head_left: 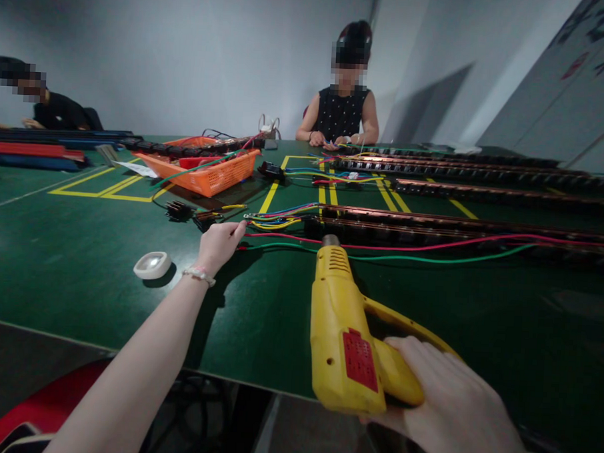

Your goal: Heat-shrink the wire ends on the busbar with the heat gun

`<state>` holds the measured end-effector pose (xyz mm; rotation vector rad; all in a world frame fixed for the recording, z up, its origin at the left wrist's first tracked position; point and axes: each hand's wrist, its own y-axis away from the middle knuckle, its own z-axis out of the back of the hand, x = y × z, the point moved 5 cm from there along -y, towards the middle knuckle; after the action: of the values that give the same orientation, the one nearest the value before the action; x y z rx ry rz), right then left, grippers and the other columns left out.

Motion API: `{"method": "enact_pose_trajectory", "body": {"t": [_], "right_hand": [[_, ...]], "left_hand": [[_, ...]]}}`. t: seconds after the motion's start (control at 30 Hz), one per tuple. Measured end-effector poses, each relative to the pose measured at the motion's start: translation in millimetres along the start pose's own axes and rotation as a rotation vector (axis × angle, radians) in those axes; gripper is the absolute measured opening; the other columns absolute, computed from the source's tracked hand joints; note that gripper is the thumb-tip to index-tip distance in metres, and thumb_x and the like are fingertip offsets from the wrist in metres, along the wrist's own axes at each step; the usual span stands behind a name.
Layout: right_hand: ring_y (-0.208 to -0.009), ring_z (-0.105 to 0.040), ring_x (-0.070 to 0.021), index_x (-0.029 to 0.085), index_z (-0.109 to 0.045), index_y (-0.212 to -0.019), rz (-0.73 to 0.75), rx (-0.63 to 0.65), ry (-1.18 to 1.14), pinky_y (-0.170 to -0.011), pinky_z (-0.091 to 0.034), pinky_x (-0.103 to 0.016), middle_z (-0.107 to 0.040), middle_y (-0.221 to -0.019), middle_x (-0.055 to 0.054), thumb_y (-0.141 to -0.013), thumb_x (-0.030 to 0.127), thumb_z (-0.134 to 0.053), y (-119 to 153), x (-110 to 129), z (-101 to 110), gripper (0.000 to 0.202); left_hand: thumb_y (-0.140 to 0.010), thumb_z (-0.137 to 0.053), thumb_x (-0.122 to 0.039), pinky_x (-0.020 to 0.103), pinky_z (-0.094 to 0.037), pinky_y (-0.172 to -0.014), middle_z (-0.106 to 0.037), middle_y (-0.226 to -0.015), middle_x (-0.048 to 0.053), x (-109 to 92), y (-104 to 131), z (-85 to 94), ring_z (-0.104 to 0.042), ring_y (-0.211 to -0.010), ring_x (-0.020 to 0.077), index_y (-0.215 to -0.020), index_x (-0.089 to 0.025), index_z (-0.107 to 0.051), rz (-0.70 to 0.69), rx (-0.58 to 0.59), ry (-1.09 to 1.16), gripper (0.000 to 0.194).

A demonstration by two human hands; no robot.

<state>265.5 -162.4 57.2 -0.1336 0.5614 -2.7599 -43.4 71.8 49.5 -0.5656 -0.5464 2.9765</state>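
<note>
A yellow heat gun (335, 328) with a red label is gripped by my right hand (439, 393). Its metal nozzle points away from me, at the coloured wires near the long black and copper rails (406, 230). My left hand (220, 244) is closed at the left ends of the wires (282, 220), fingers pressed together; what they pinch is too small to make out. A red wire (411, 248) and a green wire (420, 260) run along the rails' near side.
An orange basket (219, 177) with parts stands beyond my left hand. A white round object (152, 265) lies on the green table (103, 304). One person sits opposite, another at far left. More rails lie at the back right.
</note>
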Motion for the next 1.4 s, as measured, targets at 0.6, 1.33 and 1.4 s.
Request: {"method": "enact_pose_trajectory", "body": {"t": [0.6, 1.33, 1.4], "right_hand": [[-0.075, -0.060, -0.0223, 0.015, -0.055, -0.102, -0.012, -0.076, -0.007, -0.067, -0.041, -0.034, -0.063, -0.083, -0.007, -0.075, 0.075, -0.044, -15, 52, -14, 0.067], [-0.065, -0.054, -0.0201, 0.019, -0.052, -0.078, 0.018, -0.091, -0.218, -0.060, -0.042, -0.036, -0.055, -0.070, 0.001, -0.039, 0.073, -0.074, -66, 130, -28, 0.070], [-0.065, -0.054, -0.0202, 0.018, -0.052, -0.078, 0.029, -0.104, -0.207, -0.060, -0.042, -0.036, -0.055, -0.070, 0.001, -0.043, 0.073, -0.072, -66, 131, -28, 0.068]], "left_hand": [[-0.090, -0.030, -0.050, 0.027, -0.025, -0.055, -0.068, -0.071, 0.009, -2, 0, 3.0, -0.057, -0.066, 0.0184, -0.065, -0.019, -0.066, 0.016, -0.061, -0.014, 0.054], [-0.086, -0.035, -0.047, 0.025, -0.023, -0.053, -0.041, -0.049, -0.002, 5, -7, -7.4, -0.034, -0.051, 0.0094, -0.051, -0.017, -0.042, -0.114, -0.046, 0.242, 0.046], [-0.086, -0.035, -0.048, 0.025, -0.022, -0.053, -0.038, -0.049, -0.002, 6, -7, -6.9, -0.032, -0.051, 0.0091, -0.051, -0.017, -0.039, -0.112, -0.043, 0.258, 0.046]]}}
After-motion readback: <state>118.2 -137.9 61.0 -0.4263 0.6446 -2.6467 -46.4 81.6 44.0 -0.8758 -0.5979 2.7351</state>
